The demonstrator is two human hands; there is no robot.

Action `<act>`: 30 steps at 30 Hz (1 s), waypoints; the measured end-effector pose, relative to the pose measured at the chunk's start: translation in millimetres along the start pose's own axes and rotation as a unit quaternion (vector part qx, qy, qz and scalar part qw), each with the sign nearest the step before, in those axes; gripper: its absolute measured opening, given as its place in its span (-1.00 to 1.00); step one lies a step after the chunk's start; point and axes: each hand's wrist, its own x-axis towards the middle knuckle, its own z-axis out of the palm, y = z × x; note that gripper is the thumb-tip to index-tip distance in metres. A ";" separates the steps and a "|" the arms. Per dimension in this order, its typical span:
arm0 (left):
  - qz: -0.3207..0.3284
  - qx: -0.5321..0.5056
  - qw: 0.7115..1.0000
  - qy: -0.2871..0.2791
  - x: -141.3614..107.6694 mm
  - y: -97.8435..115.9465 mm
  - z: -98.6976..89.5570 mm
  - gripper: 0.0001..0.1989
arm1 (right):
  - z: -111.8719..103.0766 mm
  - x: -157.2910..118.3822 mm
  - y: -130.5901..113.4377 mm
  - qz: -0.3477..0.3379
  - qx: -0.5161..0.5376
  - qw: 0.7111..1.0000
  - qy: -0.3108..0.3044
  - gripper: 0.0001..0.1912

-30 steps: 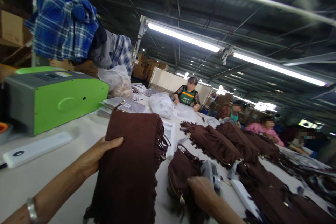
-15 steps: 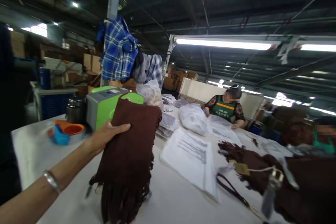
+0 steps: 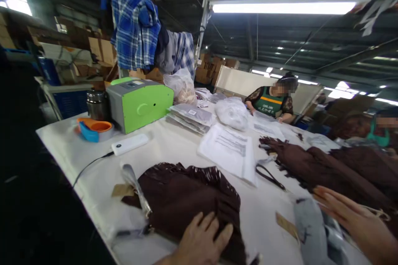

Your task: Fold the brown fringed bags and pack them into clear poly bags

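A dark brown fringed piece, soft like suede and possibly a bag (image 3: 183, 198), lies on the white table. My left hand (image 3: 202, 238) rests on its near part, with the fingers spread. At its left end are a strap with a metal clasp, in clear wrapping (image 3: 137, 190), and a tan tag (image 3: 122, 190). At the lower right, my right hand (image 3: 351, 215) has its fingers stretched out beside a grey plastic-wrapped piece (image 3: 311, 227). Another tan tag (image 3: 286, 225) lies by that piece. More brown fringed pieces (image 3: 332, 169) are spread beyond my right hand.
A green and grey machine (image 3: 147, 105) stands at the back left, near a tape roll (image 3: 104, 129) and a white power bank (image 3: 129, 145). Printed plastic bags (image 3: 230, 147) lie mid-table, near a dark strap loop (image 3: 269, 176). A co-worker (image 3: 270, 99) sits across the table.
The brown fringed piece, held up in my left hand before, now lies on the table under that hand. My right hand has come into view at the right. The view has tilted down.
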 end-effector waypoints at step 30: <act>-0.071 -0.044 0.988 -0.126 -75.4 -78.4 5.7 -0.60 | 142.6 -145.1 27.1 -0.295 -0.362 0.884 -0.015 -0.39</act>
